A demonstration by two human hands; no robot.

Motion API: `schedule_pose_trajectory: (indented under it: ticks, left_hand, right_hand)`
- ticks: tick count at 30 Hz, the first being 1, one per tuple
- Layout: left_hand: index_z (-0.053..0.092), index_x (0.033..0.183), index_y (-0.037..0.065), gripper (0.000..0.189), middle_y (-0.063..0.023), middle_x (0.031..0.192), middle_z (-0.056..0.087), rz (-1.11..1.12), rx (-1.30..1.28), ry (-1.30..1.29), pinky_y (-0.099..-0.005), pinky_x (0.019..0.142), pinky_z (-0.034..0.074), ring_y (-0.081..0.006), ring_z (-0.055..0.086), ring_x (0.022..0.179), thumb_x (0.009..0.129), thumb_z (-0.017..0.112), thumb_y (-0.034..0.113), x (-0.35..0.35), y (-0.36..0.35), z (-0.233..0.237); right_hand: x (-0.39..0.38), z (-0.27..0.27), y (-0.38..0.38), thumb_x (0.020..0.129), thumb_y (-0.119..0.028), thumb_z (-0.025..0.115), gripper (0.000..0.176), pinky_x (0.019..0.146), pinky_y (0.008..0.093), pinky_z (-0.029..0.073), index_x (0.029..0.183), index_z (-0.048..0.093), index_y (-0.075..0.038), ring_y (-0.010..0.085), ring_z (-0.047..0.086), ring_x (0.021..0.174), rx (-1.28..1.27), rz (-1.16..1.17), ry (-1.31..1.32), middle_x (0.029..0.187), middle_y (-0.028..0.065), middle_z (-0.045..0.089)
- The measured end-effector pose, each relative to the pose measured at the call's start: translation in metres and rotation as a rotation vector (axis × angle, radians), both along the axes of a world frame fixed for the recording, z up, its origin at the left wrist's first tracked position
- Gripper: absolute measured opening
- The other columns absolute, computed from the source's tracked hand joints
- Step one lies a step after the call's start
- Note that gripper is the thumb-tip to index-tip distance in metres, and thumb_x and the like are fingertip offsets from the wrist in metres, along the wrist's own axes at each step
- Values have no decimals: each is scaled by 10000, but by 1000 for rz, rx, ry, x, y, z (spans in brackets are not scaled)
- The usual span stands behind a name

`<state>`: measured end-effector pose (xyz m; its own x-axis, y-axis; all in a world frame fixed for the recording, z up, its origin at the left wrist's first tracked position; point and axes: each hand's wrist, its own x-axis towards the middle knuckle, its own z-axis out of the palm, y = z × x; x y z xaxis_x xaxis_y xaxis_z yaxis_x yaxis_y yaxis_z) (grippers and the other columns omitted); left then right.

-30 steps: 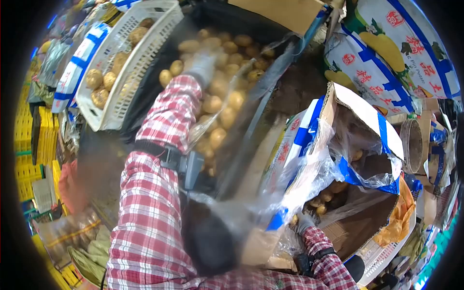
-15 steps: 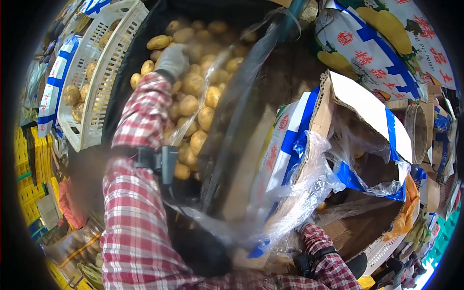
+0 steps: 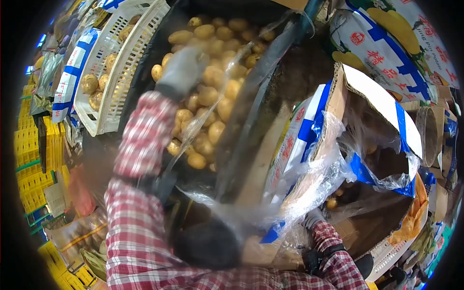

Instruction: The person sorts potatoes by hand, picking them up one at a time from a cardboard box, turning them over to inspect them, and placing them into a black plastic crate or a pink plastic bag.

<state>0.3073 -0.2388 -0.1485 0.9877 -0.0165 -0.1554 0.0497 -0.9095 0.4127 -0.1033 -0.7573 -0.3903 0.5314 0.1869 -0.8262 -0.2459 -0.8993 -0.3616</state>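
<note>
My left hand (image 3: 183, 71), in a light grey glove, is over a pile of potatoes (image 3: 212, 92) in a dark-lined bin. Its fingers are smeared by motion, so I cannot make out whether it holds a potato. My right hand (image 3: 314, 218), also gloved, is low at the near side of an open cardboard box (image 3: 367, 82), against its crumpled clear plastic liner (image 3: 309, 191). The liner and the box edge hide most of its fingers. A few potatoes (image 3: 332, 203) show inside the box. A strip of clear plastic (image 3: 198, 125) lies across the pile.
On the left stands a white plastic crate (image 3: 126, 67) with several potatoes in it. A dark bar-like edge (image 3: 256, 96) separates the pile from the box. Printed potato cartons (image 3: 377, 48) are at the upper right, and yellow crates (image 3: 29, 145) at the far left.
The view has shifted, and most things appear farther right. My left hand has drawn back slightly toward me over the pile. My right hand stays by the box liner.
</note>
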Motion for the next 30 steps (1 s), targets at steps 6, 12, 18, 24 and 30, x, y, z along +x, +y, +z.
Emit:
schedule_pose_trajectory:
  ticks: [6,12,18,24,30]
  left_hand:
    - [670,1048,33,171,-162,980,694,25,431,51,-360,772,507,-278,680,901,890,608,57,62,-7,-70]
    - [666,975,13,157,-173,968,687,-121,79,32,-367,804,506,-293,664,943,852,690,108,26,-53,-30]
    - [600,1023,18,193,-165,970,675,23,248,85,-403,814,517,-300,669,889,873,652,127,23,-80,-30]
    - [457,899,74,206,-37,768,529,159,-1268,-48,-262,641,489,-170,585,671,848,656,81,-71,-25,54]
    - [454,820,104,284,-73,741,552,292,-1336,366,-272,488,458,-166,563,579,780,731,154,-284,3,139]
  right_hand:
    - [-33,-28,-25,669,-353,784,628,944,458,457,1169,506,-93,416,547,1101,125,-242,99,1158,222,547]
    - [27,61,15,658,-355,783,622,932,445,462,1149,512,-86,407,563,1079,-16,47,-4,1142,222,562]
    - [48,91,32,633,-367,806,648,929,447,458,1131,532,-56,417,560,1071,-83,23,-42,1100,239,589]
    - [58,101,37,636,-353,797,698,972,429,454,1207,512,-71,393,550,1135,-118,24,43,1207,232,566]
    - [59,101,39,595,-368,830,751,961,431,458,1197,509,-53,413,554,1115,-114,82,10,1184,257,575]
